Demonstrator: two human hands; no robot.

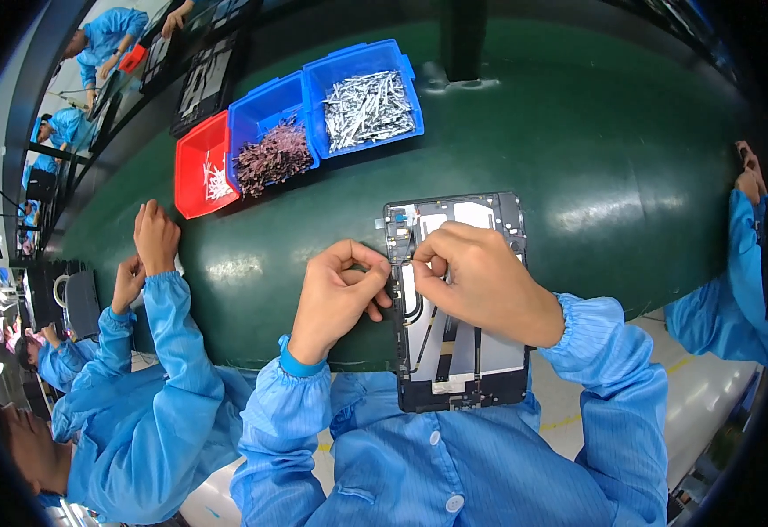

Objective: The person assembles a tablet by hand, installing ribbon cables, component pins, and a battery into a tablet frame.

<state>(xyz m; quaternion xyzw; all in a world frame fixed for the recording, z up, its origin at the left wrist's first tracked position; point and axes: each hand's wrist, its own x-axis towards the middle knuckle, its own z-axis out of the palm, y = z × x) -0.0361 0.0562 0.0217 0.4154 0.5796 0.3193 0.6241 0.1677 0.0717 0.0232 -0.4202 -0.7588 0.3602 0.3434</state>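
Note:
An opened tablet (511, 386) lies in front of me, partly over the table's near edge, its inner parts, dark cables and pale panels showing. At its upper left edge, the thumb and forefinger of my left hand (335, 294) press together. My right hand (480, 277) is bent over the tablet's upper half, fingertips pinched close to the left hand's. Anything between the fingers of either hand is too small or too hidden to make out. My right hand and forearm cover part of the tablet's right side.
Three bins stand beyond my hands: a red bin (192, 180) with small white pieces, a blue bin (252, 101) with brownish strips, and another blue bin (335, 68) with silvery strips. Co-workers in blue sit left and right at the green table (612, 202). A dark post (463, 44) rises behind.

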